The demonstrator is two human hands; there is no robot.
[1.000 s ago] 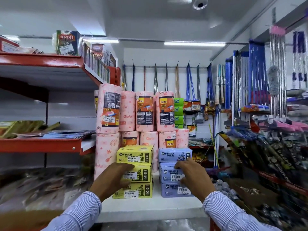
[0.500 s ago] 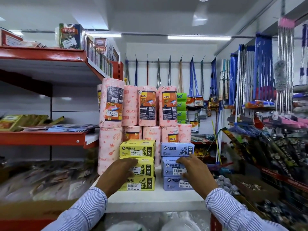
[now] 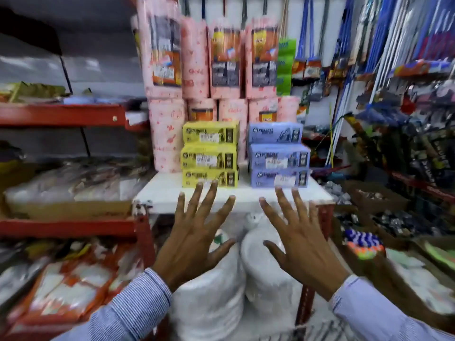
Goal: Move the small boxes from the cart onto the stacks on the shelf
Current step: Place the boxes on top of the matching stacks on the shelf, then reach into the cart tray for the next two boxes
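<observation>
Two stacks of small boxes stand side by side on the white shelf (image 3: 160,190). The yellow stack (image 3: 209,153) on the left is three boxes high. The lilac-blue stack (image 3: 278,155) on the right is also three high, its top box set slightly back and left. My left hand (image 3: 194,232) is spread open in front of and below the yellow stack, clear of it. In front of the blue stack my right hand (image 3: 298,239) is spread the same way, holding nothing. The cart is out of view. The picture is motion-blurred.
Tall pink paper rolls (image 3: 197,60) stand behind and left of the stacks. White plastic-wrapped bundles (image 3: 209,303) sit under the shelf. Red racks (image 3: 61,115) with packets lie to the left. Brooms and mops (image 3: 384,33) hang at the right above bins of small goods.
Both hands have come off the fronts of the two stacks and pulled back toward me with fingers spread. The view has tilted down and moved closer.
</observation>
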